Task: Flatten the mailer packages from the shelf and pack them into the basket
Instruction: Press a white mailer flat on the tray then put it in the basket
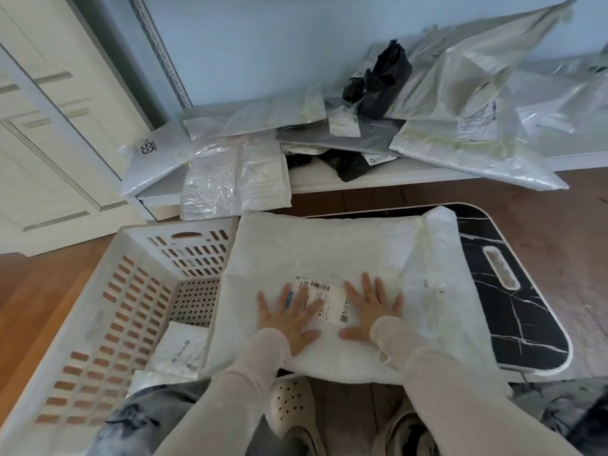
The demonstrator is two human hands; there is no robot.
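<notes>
On mailer (312, 245), left hand (289, 319) flat, label (335, 299) half-hidden

basket (108, 291) left of table (513, 311), shelf (378, 176) behind

Both hands palm-down, side by side, small gap between them. Left hand (289, 320): fingers (285, 296) straight and splayed, thumb out to the right. Right hand (371, 312): mirrored, thumb pointing left. Thumbs face each other, not touching. Forearms (230, 390) rise from frame bottom, pale sheer sleeves (437, 383) down to the wrists.
</notes>
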